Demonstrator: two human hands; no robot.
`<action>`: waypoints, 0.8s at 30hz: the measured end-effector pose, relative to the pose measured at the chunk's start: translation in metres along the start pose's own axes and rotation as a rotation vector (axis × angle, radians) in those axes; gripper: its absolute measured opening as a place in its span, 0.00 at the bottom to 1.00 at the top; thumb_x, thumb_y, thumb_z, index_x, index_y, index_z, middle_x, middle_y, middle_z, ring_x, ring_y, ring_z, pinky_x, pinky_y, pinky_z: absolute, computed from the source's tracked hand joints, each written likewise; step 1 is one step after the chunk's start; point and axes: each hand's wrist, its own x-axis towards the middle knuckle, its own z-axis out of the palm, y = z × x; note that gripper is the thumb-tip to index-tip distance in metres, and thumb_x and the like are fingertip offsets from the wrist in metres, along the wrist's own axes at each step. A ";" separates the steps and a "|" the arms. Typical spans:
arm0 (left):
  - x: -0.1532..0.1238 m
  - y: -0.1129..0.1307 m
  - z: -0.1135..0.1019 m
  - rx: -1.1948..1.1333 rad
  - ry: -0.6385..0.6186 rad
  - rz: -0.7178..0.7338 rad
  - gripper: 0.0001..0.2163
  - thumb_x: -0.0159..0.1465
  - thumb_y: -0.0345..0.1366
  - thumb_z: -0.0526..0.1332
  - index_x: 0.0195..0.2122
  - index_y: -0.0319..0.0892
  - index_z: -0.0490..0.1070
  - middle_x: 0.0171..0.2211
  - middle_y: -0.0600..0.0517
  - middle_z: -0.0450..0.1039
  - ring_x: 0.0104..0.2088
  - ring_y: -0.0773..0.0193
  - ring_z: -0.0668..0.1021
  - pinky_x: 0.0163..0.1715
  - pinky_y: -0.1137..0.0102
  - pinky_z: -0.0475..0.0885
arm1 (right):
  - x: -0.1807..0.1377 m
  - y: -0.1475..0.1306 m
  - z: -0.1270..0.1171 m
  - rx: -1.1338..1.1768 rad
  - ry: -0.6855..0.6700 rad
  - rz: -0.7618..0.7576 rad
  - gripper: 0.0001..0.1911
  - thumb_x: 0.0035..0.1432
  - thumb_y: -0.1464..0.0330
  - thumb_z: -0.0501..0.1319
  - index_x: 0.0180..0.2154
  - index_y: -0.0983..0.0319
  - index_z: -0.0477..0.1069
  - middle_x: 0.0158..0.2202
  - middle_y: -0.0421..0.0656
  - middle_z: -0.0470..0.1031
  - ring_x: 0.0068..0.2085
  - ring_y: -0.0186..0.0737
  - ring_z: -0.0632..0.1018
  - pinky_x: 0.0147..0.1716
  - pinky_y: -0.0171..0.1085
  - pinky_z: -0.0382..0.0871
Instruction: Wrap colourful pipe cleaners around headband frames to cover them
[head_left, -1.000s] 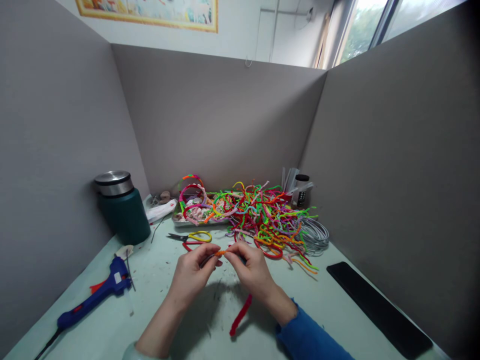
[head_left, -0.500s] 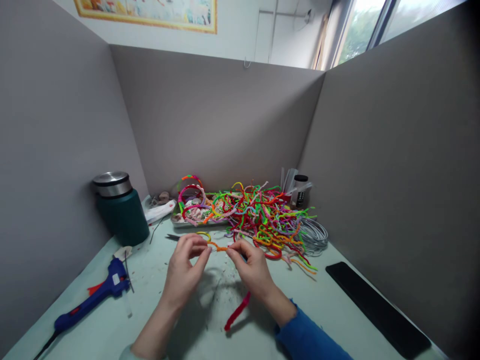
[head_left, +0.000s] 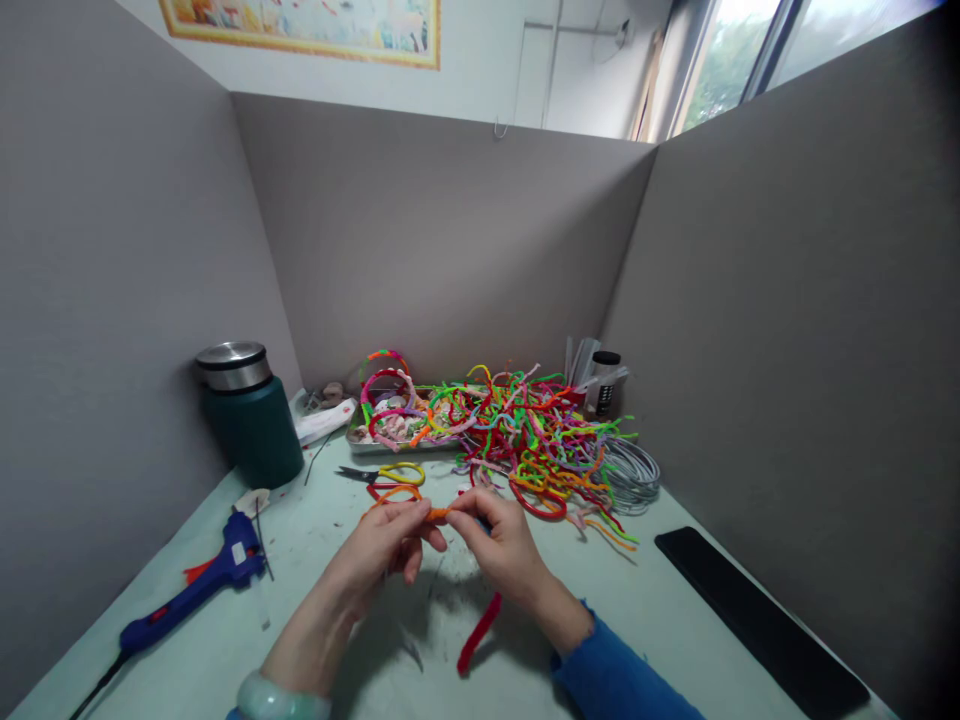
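Note:
A fuzzy orange pipe cleaner [head_left: 438, 515] is stretched between my two hands over the middle of the table. My left hand [head_left: 379, 550] pinches it between thumb and forefinger, with the other fingers curled loosely below; a loop of orange stands up behind that hand. Close by on the right, the thumb and fingertips of my right hand [head_left: 506, 545] grip the other part. Below my right palm a red pipe cleaner piece [head_left: 478, 635] slants downward; whether that hand holds it I cannot tell. Scissors [head_left: 382, 475] with a yellow handle loop lie just beyond my left hand.
Behind my hands is a tangled heap of coloured pipe cleaners [head_left: 525, 420], partly over a metal tray [head_left: 405, 450]. A wire coil [head_left: 634, 475] and black-lidded jar [head_left: 604, 385] are right. Left stand a green flask [head_left: 259, 430] and blue glue gun [head_left: 217, 580]. A black strip [head_left: 757, 620] lies right.
My left hand has turned over and closed up on the orange pipe cleaner, with its wrist bracelet now showing. The scissors behind it have come into view. My right hand has hardly moved.

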 end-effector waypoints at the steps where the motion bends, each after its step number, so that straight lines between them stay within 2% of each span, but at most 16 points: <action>1: 0.000 0.000 -0.001 -0.001 0.009 0.009 0.20 0.59 0.50 0.55 0.25 0.35 0.72 0.15 0.55 0.67 0.11 0.77 0.63 0.15 0.78 0.48 | 0.000 0.001 0.000 0.001 0.006 0.009 0.07 0.58 0.68 0.57 0.30 0.63 0.71 0.24 0.38 0.69 0.26 0.32 0.68 0.28 0.31 0.60; 4: 0.003 -0.003 -0.004 0.040 0.053 0.036 0.20 0.59 0.49 0.55 0.24 0.35 0.72 0.10 0.58 0.60 0.11 0.77 0.60 0.15 0.78 0.48 | 0.000 0.002 0.001 -0.003 0.005 0.026 0.07 0.58 0.67 0.57 0.30 0.63 0.70 0.24 0.38 0.69 0.26 0.32 0.68 0.27 0.31 0.59; 10: 0.009 -0.008 -0.002 0.230 0.246 0.131 0.19 0.58 0.49 0.57 0.21 0.37 0.69 0.08 0.61 0.53 0.11 0.76 0.56 0.14 0.77 0.47 | 0.000 0.005 0.003 0.010 0.024 0.087 0.09 0.58 0.65 0.57 0.29 0.63 0.69 0.22 0.36 0.66 0.25 0.32 0.66 0.25 0.31 0.58; 16: 0.008 -0.007 -0.002 0.113 0.144 0.115 0.15 0.56 0.47 0.59 0.26 0.38 0.69 0.11 0.61 0.54 0.13 0.76 0.56 0.13 0.78 0.47 | 0.002 0.009 0.003 -0.005 0.057 0.126 0.10 0.58 0.64 0.57 0.28 0.62 0.68 0.24 0.37 0.68 0.27 0.33 0.68 0.27 0.31 0.59; 20: 0.008 -0.008 0.000 0.093 0.182 0.112 0.14 0.54 0.46 0.61 0.25 0.38 0.69 0.12 0.61 0.55 0.12 0.77 0.55 0.12 0.78 0.47 | 0.003 0.007 0.002 -0.016 0.059 0.119 0.09 0.59 0.65 0.55 0.30 0.62 0.68 0.25 0.38 0.69 0.28 0.33 0.69 0.28 0.31 0.60; 24: 0.008 -0.008 0.003 0.108 0.188 0.106 0.14 0.53 0.46 0.62 0.24 0.37 0.71 0.13 0.60 0.58 0.13 0.77 0.55 0.12 0.78 0.46 | 0.001 0.002 0.002 -0.077 0.041 0.035 0.06 0.59 0.67 0.56 0.34 0.62 0.69 0.29 0.40 0.72 0.31 0.35 0.71 0.31 0.32 0.61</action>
